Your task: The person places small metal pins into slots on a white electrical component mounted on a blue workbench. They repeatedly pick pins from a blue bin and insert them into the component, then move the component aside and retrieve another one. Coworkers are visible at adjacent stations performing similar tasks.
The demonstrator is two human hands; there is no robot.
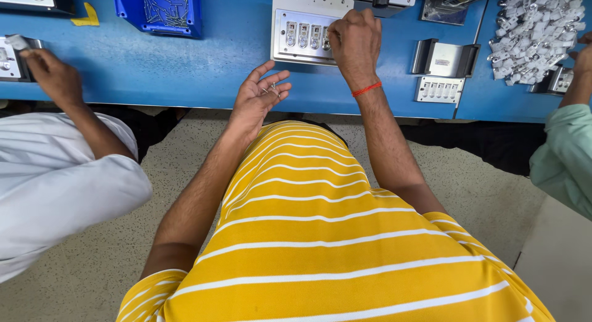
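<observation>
Screws [272, 89] lie in my open left hand [256, 103], cupped just off the bench [185, 69] edge. My right hand [353, 41] pinches something small, hidden, at the jig [302, 35]. Best to keep the palm level and seat each piece squarely in its slot.

Single head-worn view, looking steeply down over the wearer's yellow white-striped shirt [320, 236] to the blue workbench top [203, 63]. Near range; the bench's far edge is cropped, probably close beyond.
</observation>
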